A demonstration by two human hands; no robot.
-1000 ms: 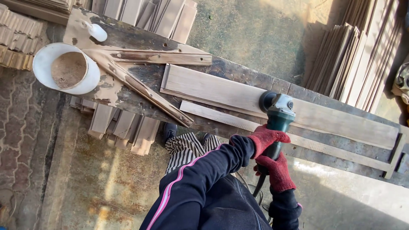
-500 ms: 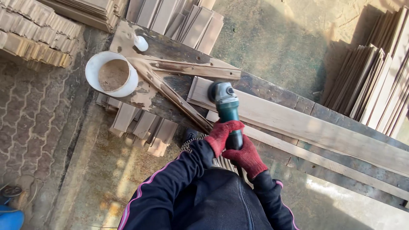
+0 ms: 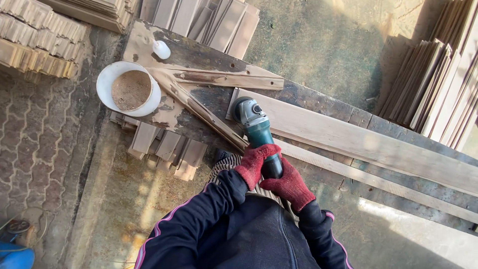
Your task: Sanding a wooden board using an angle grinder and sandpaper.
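We are looking down at a long, stained workbench [image 3: 308,99] with a pale plank [image 3: 358,142] lying along it. Both hands wear red gloves and both are on the grinder [image 3: 256,127]. The left hand [image 3: 256,162] is wrapped round the green body just behind the head, fingers curled fully closed about it. The right hand [image 3: 289,187] grips the rear of the handle in the same tight fist, just below and touching the left.

The grinder's head sits at the left end of the plank, where the board stops near two crossed battens [image 3: 224,78] fixed to the bench top. We judge the step in hand to be surfacing that end of the plank. The disc itself is hidden under the guard, so we cannot tell for sure whether it is pressed on the wood or hanging just above it.

A thinner strip [image 3: 378,182] lies along the near side of the plank. To the left, a white bucket [image 3: 104,79] of sawdust [image 3: 130,89] stands at the bench corner, with a small white bottle [image 3: 161,49] beyond it.

As we read it, a further pass calls for both fists firm, the head held flat to the face, and a steady draw to the right along the grain. At this end we would mind the edge and the batten just beside the head, since the disc could catch on either.
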